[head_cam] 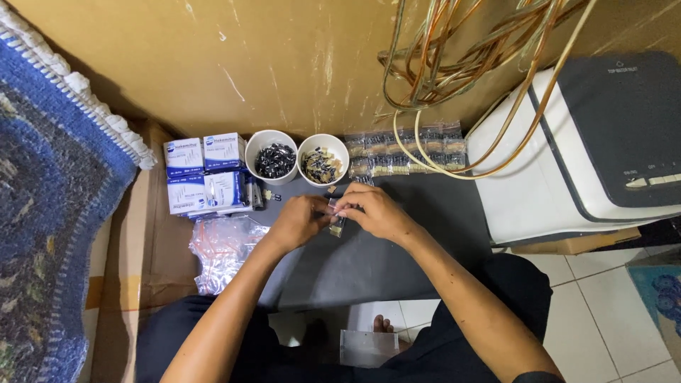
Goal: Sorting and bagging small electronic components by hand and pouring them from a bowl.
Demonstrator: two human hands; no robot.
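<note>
A small clear packet [336, 224] sits pinched between both hands over the middle of the dark grey worktop [369, 266]. The left hand [298, 221] grips it from the left with fingers curled tight, and the right hand [376, 211] holds its upper end, fingertips closed narrowly on it. What is inside the packet is too small to make out.

Just beyond the hands stand two white cups: the left cup [272, 157] holds small black parts, the right cup [323, 159] a mix of dark and pale bits. A row of filled clear packets [404, 152] lies to the right of the cups, along the wall. Left of the cups, white and blue boxes [204, 174] are stacked, and below them lies a heap of empty clear bags [223, 252] at the worktop's left edge.

Loops of coiled cable [454, 64] hang over the packets, and a white and grey machine [589, 149] crowds the right edge. The worktop in front of the hands is bare. A blue rug [50, 213] lies far left.
</note>
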